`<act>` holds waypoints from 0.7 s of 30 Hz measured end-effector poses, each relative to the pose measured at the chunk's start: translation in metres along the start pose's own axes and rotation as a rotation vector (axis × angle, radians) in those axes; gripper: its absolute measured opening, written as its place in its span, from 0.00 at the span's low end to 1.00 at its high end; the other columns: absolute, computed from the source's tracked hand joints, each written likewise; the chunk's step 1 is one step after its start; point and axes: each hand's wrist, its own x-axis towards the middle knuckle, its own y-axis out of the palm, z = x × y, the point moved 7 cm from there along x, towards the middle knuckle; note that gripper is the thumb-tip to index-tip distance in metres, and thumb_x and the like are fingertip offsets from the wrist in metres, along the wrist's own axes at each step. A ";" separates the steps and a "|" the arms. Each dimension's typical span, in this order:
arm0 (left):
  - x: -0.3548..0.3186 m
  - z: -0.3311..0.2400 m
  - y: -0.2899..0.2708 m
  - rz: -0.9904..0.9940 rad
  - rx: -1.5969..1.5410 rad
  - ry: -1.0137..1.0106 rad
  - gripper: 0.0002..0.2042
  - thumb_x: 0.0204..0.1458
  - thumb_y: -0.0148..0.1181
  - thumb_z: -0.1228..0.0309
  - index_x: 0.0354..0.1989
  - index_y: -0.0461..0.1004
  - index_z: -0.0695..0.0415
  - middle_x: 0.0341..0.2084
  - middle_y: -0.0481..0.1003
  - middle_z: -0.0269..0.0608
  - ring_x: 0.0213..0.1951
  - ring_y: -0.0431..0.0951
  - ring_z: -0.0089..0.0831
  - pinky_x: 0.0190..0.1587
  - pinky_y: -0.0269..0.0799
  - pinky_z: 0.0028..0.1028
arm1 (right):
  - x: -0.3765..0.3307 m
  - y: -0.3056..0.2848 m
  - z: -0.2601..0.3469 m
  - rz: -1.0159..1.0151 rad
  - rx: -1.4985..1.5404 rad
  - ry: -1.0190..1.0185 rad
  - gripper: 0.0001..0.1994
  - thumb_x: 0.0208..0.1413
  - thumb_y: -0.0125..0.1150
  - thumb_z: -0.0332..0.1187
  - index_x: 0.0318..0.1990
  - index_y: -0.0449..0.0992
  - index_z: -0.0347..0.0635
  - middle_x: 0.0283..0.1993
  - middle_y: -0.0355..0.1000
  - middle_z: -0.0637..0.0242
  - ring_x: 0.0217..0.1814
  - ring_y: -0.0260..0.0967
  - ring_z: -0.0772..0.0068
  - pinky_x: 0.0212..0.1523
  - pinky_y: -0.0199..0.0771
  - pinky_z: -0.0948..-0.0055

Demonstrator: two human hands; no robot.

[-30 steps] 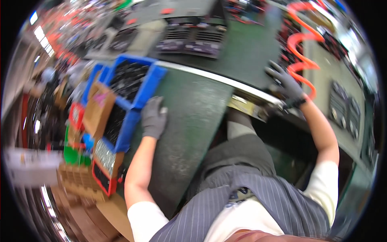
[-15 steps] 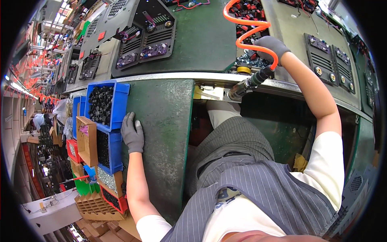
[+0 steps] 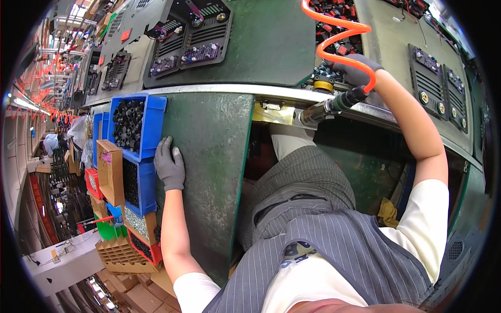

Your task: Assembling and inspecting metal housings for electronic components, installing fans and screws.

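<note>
My left hand (image 3: 169,166), in a grey glove, lies flat on the green worktop (image 3: 211,151) with its fingers stretched out. Its fingertips are close beside a blue bin (image 3: 155,125) of black plastic parts. My right hand (image 3: 355,76), also gloved, reaches over the tray of small metal screws (image 3: 323,70) on the bench. Its fingers are mostly hidden, so what they hold, if anything, does not show. An orange coiled hose (image 3: 342,35) passes in front of this hand and joins a power screwdriver (image 3: 339,103), which lies tilted at the bench edge.
Black slotted panels with purple circuit boards (image 3: 200,53) stand at the far left; more panels (image 3: 439,86) lie at the right. A cardboard box (image 3: 116,172), a second blue bin (image 3: 147,182) and a red bin (image 3: 155,253) line the worktop's left side. A yellow cloth (image 3: 387,211) hangs below the bench.
The view has shifted slightly. My right hand has come a little nearer to me and to the right over the tray. My left hand stays beside the blue bin.
</note>
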 end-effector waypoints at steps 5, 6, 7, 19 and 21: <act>0.000 0.001 0.000 -0.009 -0.029 0.002 0.17 0.53 0.49 0.66 0.51 0.70 0.55 0.50 0.69 0.45 0.54 0.67 0.43 0.56 0.60 0.39 | -0.003 -0.009 0.017 -0.043 0.068 -0.056 0.19 0.44 0.56 0.27 0.47 0.73 0.39 0.42 0.72 0.52 0.47 0.70 0.53 0.47 0.71 0.61; 0.000 0.001 -0.001 -0.009 -0.031 -0.001 0.17 0.53 0.49 0.66 0.51 0.70 0.55 0.50 0.69 0.45 0.54 0.67 0.43 0.56 0.60 0.39 | -0.006 -0.013 0.026 -0.010 0.098 -0.061 0.18 0.46 0.53 0.23 0.48 0.73 0.38 0.42 0.73 0.52 0.48 0.70 0.53 0.47 0.71 0.61; 0.000 0.002 -0.003 -0.041 -0.038 -0.015 0.17 0.53 0.49 0.66 0.51 0.70 0.55 0.50 0.69 0.45 0.54 0.67 0.43 0.56 0.60 0.38 | -0.006 -0.021 0.035 -0.026 0.098 -0.056 0.18 0.46 0.53 0.23 0.48 0.73 0.38 0.42 0.73 0.52 0.48 0.70 0.53 0.47 0.71 0.61; -0.006 0.009 -0.005 -0.082 -0.059 -0.034 0.15 0.52 0.51 0.67 0.49 0.71 0.53 0.49 0.71 0.42 0.54 0.68 0.41 0.55 0.61 0.38 | 0.004 -0.026 0.043 -0.060 -0.120 0.253 0.12 0.44 0.53 0.24 0.38 0.76 0.38 0.39 0.73 0.52 0.45 0.71 0.51 0.45 0.71 0.58; -0.006 0.010 -0.003 -0.059 -0.068 -0.031 0.15 0.53 0.51 0.68 0.49 0.72 0.54 0.49 0.71 0.43 0.53 0.68 0.41 0.56 0.61 0.37 | 0.007 -0.017 0.031 0.065 -0.045 0.268 0.12 0.44 0.53 0.23 0.39 0.76 0.38 0.38 0.74 0.52 0.44 0.71 0.51 0.44 0.71 0.59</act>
